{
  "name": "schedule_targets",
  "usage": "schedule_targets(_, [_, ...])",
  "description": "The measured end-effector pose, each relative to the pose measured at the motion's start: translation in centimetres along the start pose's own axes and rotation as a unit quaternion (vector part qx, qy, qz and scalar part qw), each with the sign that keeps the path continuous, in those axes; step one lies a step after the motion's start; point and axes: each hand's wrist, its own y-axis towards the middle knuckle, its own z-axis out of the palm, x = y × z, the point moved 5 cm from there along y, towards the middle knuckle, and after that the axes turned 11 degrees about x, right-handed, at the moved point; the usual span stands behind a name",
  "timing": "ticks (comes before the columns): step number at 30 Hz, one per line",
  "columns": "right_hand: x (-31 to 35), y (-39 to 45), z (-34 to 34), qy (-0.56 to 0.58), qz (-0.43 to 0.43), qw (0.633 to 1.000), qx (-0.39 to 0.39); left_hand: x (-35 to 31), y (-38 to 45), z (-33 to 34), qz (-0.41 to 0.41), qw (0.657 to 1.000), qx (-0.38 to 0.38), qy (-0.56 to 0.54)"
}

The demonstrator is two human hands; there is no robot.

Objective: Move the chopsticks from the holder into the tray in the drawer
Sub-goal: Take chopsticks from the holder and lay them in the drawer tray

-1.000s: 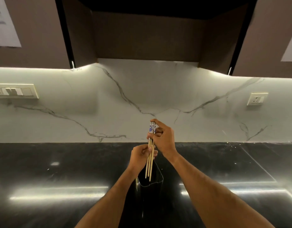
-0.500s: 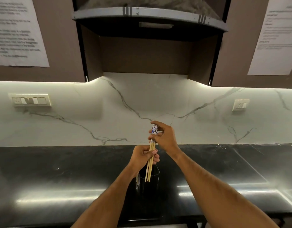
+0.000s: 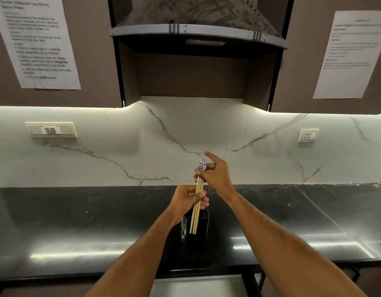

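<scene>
A bundle of wooden chopsticks (image 3: 196, 213) with blue-and-white patterned tops stands nearly upright, its lower tips in front of the black holder (image 3: 203, 227) on the counter. My left hand (image 3: 186, 198) is closed around the middle of the bundle. My right hand (image 3: 217, 175) pinches the patterned tops, with its index finger stretched out toward the wall. The drawer and its tray are not clearly in view.
The black glossy countertop (image 3: 78, 228) runs across the view, its front edge near the bottom. Behind it is a white marble backsplash (image 3: 121, 151) with a switch panel (image 3: 50, 130) left and a socket (image 3: 308, 135) right. A range hood (image 3: 198, 33) and papered cabinets hang above.
The camera has tilted up and back, showing more of the hood and cabinets. The chopsticks have risen a little relative to the holder, and my right index finger has extended.
</scene>
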Motion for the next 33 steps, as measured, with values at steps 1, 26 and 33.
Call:
schedule_targets(1, [0.0,-0.2,0.0,0.002,0.002,1.0,-0.004,0.0,-0.3,0.0,-0.003,1.0,0.007,-0.004])
schedule_targets(26, [-3.5,-7.7,3.4,-0.196,0.142,0.96,0.141,1.5,-3.5,-0.2,0.027,0.895,-0.194,-0.401])
schedule_targets(33, [-3.5,-8.2,2.6,-0.228,0.16,0.95,0.139,1.6,-4.3,0.5,0.027,0.913,-0.176,-0.366])
